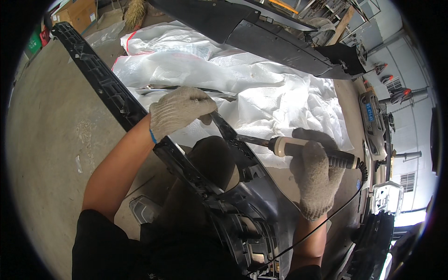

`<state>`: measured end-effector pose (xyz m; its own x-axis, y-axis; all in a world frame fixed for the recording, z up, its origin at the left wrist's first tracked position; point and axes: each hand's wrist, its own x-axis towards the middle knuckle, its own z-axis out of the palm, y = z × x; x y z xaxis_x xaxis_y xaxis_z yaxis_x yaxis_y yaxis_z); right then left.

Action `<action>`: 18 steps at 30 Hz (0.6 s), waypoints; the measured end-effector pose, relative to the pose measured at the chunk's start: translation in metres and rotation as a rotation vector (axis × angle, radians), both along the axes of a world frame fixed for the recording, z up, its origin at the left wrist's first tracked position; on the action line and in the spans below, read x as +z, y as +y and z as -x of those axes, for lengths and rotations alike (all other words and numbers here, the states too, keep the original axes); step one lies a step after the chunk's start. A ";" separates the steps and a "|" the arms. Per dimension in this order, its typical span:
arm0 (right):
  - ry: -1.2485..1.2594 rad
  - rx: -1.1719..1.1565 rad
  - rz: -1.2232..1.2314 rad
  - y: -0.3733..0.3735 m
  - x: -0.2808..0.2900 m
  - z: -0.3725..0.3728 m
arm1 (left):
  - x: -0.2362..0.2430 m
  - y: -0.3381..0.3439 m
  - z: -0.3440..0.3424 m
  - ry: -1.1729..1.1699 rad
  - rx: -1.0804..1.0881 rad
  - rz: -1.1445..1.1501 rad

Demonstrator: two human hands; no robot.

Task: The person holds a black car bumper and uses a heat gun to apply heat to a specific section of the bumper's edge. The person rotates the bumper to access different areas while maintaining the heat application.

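Observation:
Across my lap lies a black plastic car bumper (256, 193), with a long ribbed strip running to the upper left. My left hand (179, 112), in a knitted grey-beige glove, is closed with its fingertips pinching the upper end of a narrow arm of the bumper. My right hand (313, 182), gloved alike, wraps round the barrel of a hot-air gun (291, 148) with a cream collar. The gun's metal nozzle (252, 139) points left, its tip at the narrow arm just below my left hand. A black cord (343, 205) trails from its back end.
White plastic sheeting (275, 100) covers the floor ahead, with another large dark bumper (275, 42) beyond it. A cardboard box (77, 16) and a straw broom (135, 14) stand far left. More car parts (371, 116) line the right wall. Bare concrete floor (56, 140) extends left.

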<state>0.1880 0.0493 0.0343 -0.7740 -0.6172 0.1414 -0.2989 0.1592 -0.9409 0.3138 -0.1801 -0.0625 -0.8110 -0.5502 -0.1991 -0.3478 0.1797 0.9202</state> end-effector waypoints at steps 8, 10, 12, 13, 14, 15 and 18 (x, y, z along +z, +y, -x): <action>0.042 -0.111 -0.085 0.022 0.006 0.001 | 0.003 0.000 0.000 0.015 -0.018 0.017; 0.050 -0.138 -0.115 0.028 0.010 -0.002 | 0.002 -0.001 -0.001 0.044 -0.032 0.019; 0.047 -0.155 -0.129 0.034 0.010 -0.001 | -0.001 -0.002 -0.002 0.098 -0.050 0.008; 0.026 -0.137 -0.105 0.038 0.011 0.001 | 0.000 -0.001 -0.002 0.081 -0.038 0.002; 0.004 -0.119 -0.080 0.043 0.012 0.003 | 0.001 0.000 -0.001 0.064 -0.026 -0.004; -0.018 -0.100 -0.056 0.047 0.013 0.005 | 0.002 0.000 -0.001 0.047 -0.013 -0.010; -0.025 -0.076 -0.031 0.046 0.011 0.007 | 0.000 0.001 -0.001 0.037 -0.023 0.027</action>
